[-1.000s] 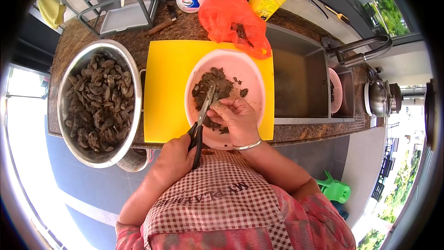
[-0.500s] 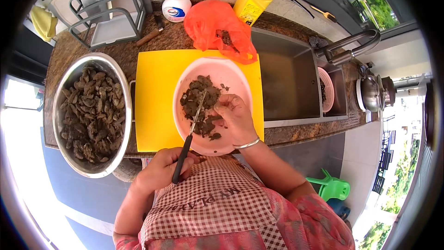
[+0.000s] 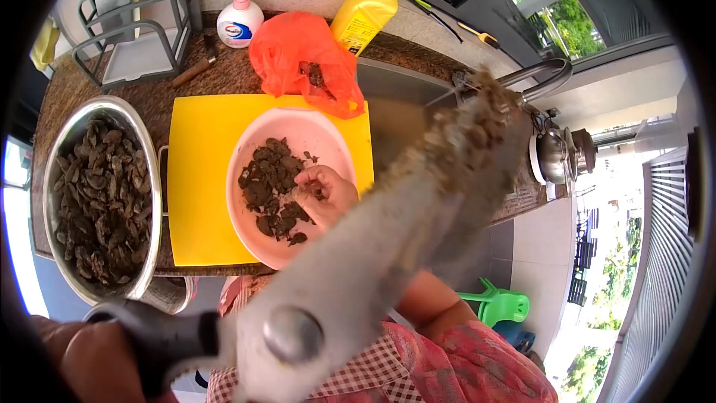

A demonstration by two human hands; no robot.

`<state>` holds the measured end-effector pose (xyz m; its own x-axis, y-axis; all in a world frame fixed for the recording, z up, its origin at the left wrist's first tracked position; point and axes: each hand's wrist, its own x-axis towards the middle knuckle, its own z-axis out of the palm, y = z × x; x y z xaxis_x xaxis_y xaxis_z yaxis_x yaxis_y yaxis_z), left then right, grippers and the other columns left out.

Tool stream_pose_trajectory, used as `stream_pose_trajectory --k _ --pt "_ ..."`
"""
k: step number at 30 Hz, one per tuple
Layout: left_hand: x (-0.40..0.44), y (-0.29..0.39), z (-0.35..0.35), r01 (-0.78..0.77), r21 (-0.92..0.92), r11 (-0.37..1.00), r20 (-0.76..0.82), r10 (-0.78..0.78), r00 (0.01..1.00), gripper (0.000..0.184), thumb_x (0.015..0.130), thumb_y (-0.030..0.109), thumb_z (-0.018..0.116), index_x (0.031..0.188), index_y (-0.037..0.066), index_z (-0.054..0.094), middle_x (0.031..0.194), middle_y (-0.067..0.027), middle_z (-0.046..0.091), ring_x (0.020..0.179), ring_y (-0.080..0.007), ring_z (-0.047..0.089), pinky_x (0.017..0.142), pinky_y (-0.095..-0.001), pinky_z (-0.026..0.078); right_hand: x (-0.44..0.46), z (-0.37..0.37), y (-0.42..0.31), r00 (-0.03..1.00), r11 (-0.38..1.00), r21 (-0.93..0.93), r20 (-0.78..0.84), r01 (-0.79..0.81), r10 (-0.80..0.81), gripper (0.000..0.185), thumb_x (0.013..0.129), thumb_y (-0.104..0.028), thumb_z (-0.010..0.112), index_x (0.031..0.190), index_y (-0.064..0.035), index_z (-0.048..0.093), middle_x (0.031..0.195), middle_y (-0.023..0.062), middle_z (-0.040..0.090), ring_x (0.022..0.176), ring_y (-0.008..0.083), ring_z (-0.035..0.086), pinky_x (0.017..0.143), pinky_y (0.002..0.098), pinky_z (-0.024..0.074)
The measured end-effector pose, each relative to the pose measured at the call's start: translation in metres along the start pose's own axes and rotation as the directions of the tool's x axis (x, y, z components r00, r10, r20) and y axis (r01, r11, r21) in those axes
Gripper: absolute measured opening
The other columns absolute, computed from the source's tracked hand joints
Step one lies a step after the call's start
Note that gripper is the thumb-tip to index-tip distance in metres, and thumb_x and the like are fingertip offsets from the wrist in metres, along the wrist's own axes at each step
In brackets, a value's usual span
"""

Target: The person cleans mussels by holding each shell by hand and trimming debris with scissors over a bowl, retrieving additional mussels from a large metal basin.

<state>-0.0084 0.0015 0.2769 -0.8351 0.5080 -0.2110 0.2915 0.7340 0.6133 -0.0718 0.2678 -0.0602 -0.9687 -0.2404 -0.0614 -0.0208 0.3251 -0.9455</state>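
Note:
Close to the camera, my left hand grips the black handle of a pair of kitchen scissors. Brown residue coats the far part of their blurred blades, which cross the view toward the upper right. My right hand is inside a pink basin, its fingers curled together; what they pinch is hidden. Dark brown soft pieces lie in the basin next to those fingers. Beneath the basin is a yellow cutting board.
On the left stands a metal bowl full of dark brown elongated pieces. A red plastic bag, a pink-topped pump bottle and a yellow pump bottle are behind the board. The sink is partly covered by the blades.
My left hand has lifted the scissors from the basin's front edge up close to the camera. My right hand stays at the basin. The whole view has shifted.

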Motion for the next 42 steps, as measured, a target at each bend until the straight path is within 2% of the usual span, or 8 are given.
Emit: stream_pose_trajectory --k 12,17,23,33,36,38,39,42 --pt "0.006 -0.007 0.033 -0.097 0.044 0.994 0.158 0.089 0.983 0.023 0.083 0.023 0.070 0.084 0.001 0.063 0.065 -0.0099 0.061 0.056 -0.0258 0.058 0.053 -0.0377 0.044 0.031 0.018 -0.030 0.976 0.891 -0.421 0.194 0.173 -0.098 0.025 0.083 -0.012 0.071 0.104 -0.0023 0.063 0.091 0.0150 0.066 0.078 0.0271 0.067 0.072 0.0371 0.0536" --pt "0.014 -0.034 0.055 0.021 0.028 0.999 0.090 -0.024 0.996 0.026 0.081 0.023 0.070 0.078 -0.001 0.062 0.065 -0.0128 0.063 0.058 -0.0309 0.063 0.055 -0.0417 0.048 0.050 0.024 -0.018 0.951 0.763 -0.571 0.227 0.304 -0.209 0.027 0.083 -0.015 0.072 0.105 -0.0012 0.063 0.089 0.0174 0.065 0.082 0.0321 0.065 0.073 0.0409 0.0528" --pt "0.033 -0.103 0.108 0.260 -0.019 0.966 -0.139 -0.260 0.956 0.030 0.083 0.025 0.067 0.080 -0.004 0.062 0.069 -0.0214 0.062 0.065 -0.0395 0.064 0.060 -0.0460 0.051 0.057 0.036 -0.046 0.952 0.536 -0.801 0.307 0.267 -0.015 0.026 0.083 -0.023 0.068 0.098 -0.0023 0.067 0.095 0.0180 0.068 0.089 0.0359 0.066 0.076 0.0454 0.0538" --pt "0.025 -0.129 0.146 0.289 -0.205 0.935 -0.248 -0.335 0.909 0.031 0.085 0.027 0.065 0.083 -0.004 0.061 0.070 -0.0215 0.062 0.065 -0.0377 0.063 0.062 -0.0448 0.049 0.058 0.048 -0.032 0.956 0.554 -0.790 0.293 0.261 -0.033 0.031 0.072 -0.018 0.073 0.097 -0.0027 0.065 0.092 0.0183 0.067 0.088 0.0373 0.066 0.076 0.0470 0.0533" --pt "0.015 -0.130 0.147 0.374 -0.367 0.851 -0.134 -0.447 0.885 0.029 0.086 0.024 0.066 0.089 -0.005 0.063 0.068 -0.0176 0.062 0.060 -0.0294 0.062 0.058 -0.0384 0.048 0.049 0.035 -0.041 0.989 0.805 -0.582 0.140 0.114 -0.039 0.031 0.079 -0.015 0.073 0.104 0.0002 0.065 0.088 0.0117 0.068 0.080 0.0297 0.068 0.070 0.0388 0.0545" --pt "0.006 -0.141 0.164 0.322 -0.539 0.778 -0.100 -0.438 0.893 0.029 0.087 0.023 0.066 0.096 -0.005 0.063 0.069 -0.0145 0.062 0.059 -0.0243 0.060 0.057 -0.0350 0.046 0.044 0.023 -0.034 0.988 0.995 -0.072 0.137 -0.064 0.073 0.027 0.086 -0.013 0.071 0.108 0.0011 0.065 0.088 0.0064 0.067 0.076 0.0215 0.067 0.067 0.0321 0.0535" --pt "0.002 -0.145 0.172 0.297 -0.616 0.730 -0.078 -0.432 0.899 0.030 0.087 0.022 0.067 0.099 -0.005 0.063 0.069 -0.0130 0.062 0.058 -0.0217 0.059 0.057 -0.0333 0.045 0.041 0.015 -0.032 0.982 0.967 0.207 0.152 -0.146 0.116 0.025 0.090 -0.012 0.069 0.110 0.0015 0.065 0.088 0.0038 0.067 0.074 0.0174 0.066 0.065 0.0287 0.0530" --pt "-0.005 -0.140 0.175 0.360 -0.711 0.604 0.079 -0.440 0.894 0.036 0.087 0.023 0.068 0.108 -0.005 0.062 0.070 -0.0118 0.062 0.060 -0.0208 0.059 0.058 -0.0331 0.045 0.028 -0.011 -0.057 0.920 0.768 0.507 0.243 -0.392 0.309 0.022 0.096 -0.011 0.065 0.115 0.0007 0.064 0.094 0.0028 0.066 0.076 0.0111 0.066 0.067 0.0255 0.0570"
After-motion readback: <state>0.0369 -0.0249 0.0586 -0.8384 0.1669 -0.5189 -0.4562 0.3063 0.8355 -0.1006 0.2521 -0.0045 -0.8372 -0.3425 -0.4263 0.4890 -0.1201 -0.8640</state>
